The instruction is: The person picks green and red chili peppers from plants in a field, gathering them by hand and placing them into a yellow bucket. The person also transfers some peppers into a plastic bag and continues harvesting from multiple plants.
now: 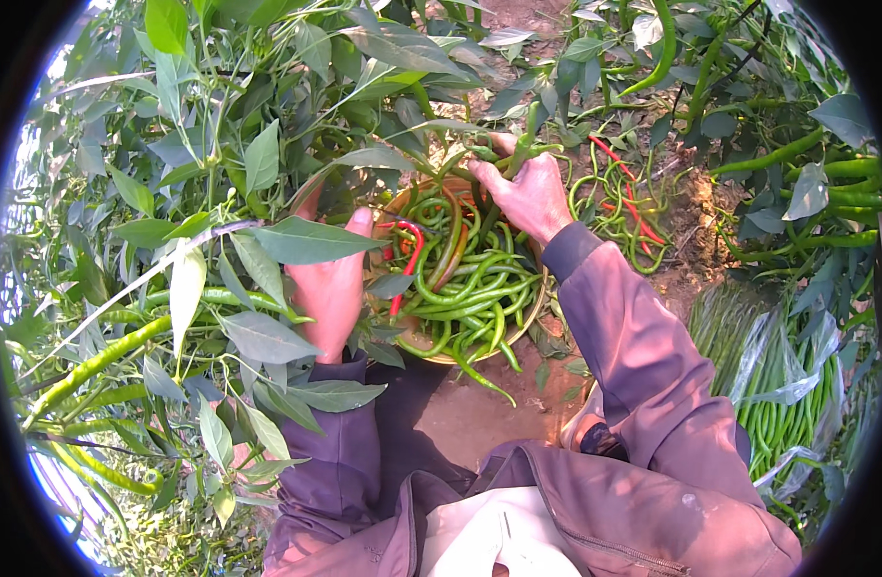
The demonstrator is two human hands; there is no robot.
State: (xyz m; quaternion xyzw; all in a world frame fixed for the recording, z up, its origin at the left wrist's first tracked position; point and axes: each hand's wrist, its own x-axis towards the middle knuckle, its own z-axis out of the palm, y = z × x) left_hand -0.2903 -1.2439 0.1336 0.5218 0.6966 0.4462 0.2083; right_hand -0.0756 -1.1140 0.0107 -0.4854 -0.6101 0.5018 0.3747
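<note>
A round basket (533, 317) full of long green chili peppers (477, 288) stands on the ground before me. A red chili (415, 252) and a brownish one lie among them. Over the basket's far right rim, my right hand (525, 184) is closed around green stems or peppers; leaves partly cover its fingertips. My left hand (332, 278) is at the basket's left side among the pepper plant's leaves (307, 241). Its thumb is raised, and foliage hides most of the fingers, so whether it holds anything does not show.
Dense pepper plants with hanging green chilies (98, 360) fill the left; more plants with chilies (844, 173) stand at the right. Red and green chilies (632, 205) lie on the soil right of the basket. A clear plastic bag (787, 382) of green chilies is at lower right, beyond my sleeve.
</note>
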